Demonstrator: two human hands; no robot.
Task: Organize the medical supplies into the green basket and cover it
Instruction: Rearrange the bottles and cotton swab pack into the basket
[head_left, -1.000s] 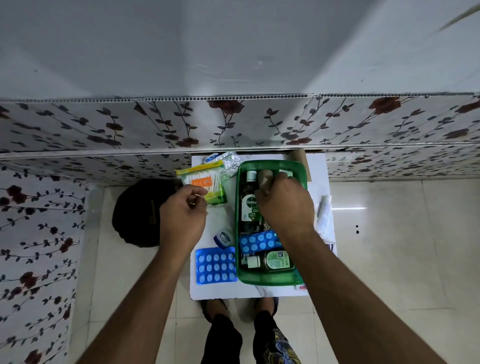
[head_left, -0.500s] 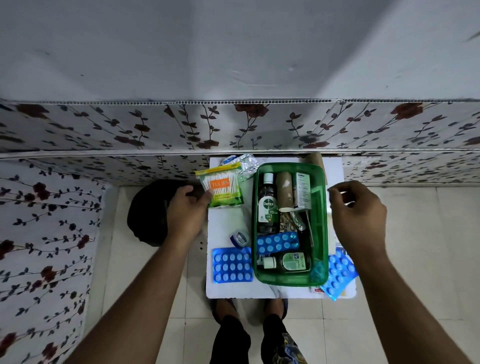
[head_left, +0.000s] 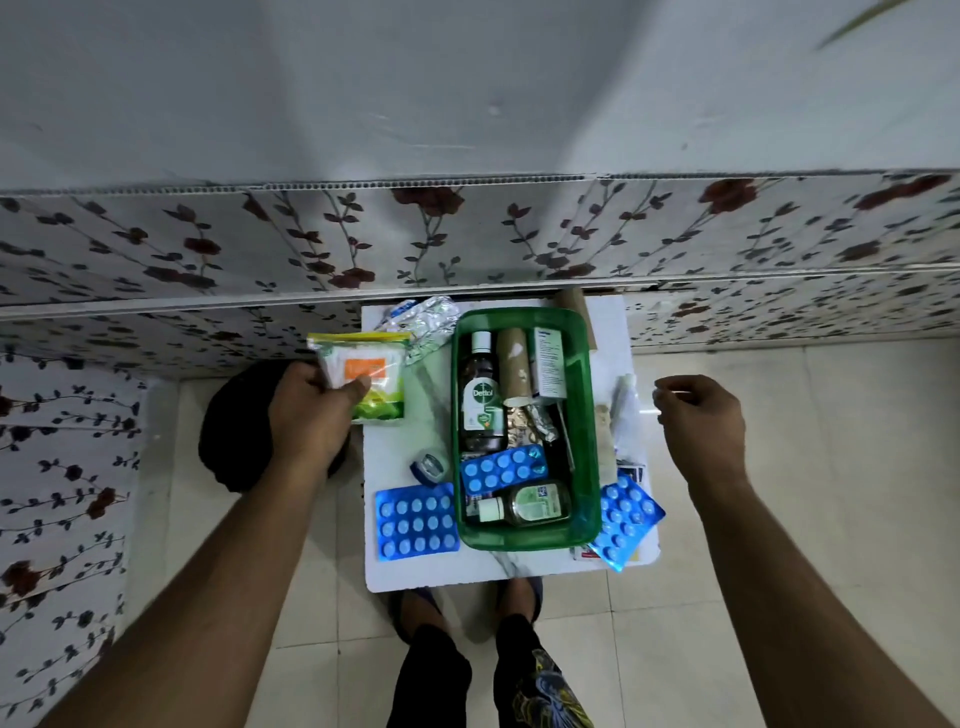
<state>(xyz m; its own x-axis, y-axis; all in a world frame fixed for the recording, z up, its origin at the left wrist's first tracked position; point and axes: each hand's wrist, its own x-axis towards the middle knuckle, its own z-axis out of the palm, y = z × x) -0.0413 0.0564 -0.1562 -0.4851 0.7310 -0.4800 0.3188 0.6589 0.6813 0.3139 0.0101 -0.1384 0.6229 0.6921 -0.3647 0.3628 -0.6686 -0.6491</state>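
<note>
Two blue blister packs lie nearest me on the white worktop (head_left: 400, 574): one blister sheet (head_left: 417, 520) flat just left of the green basket (head_left: 590, 431), the other blister sheet (head_left: 625, 515) tilted at the basket's right corner, hanging partly over the worktop edge. A small blue-rimmed jar (head_left: 430, 465) sits just above the left sheet, close beside the basket wall.

Inside the basket, from the near end back, I see a small green bottle (head_left: 530, 502) lying on its side, a third blue blister strip (head_left: 503, 466) across the width, some crumpled foil, then a brown Dettol bottle (head_left: 481, 397) lying lengthwise, a cardboard roll (head_left: 514, 366) beside it and a white carton (head_left: 549, 364) against the right side. The basket stands open; no cover is on it.

My left hand (head_left: 311, 410) holds a packet of cotton buds (head_left: 366, 376), thumb on the front and fingers behind, grip pinched on its lower left corner, at the worktop's left edge. My right hand (head_left: 698, 415) hovers off to the right of the basket, fingers loosely curled, grip holding nothing that I can make out. A pale wrapped item (head_left: 623, 400) lies between that hand and the basket.

Farther back, crinkled silver foil packs (head_left: 428, 325) lie at the worktop's far left corner, against the flowered wall panel (head_left: 208, 244).
</note>
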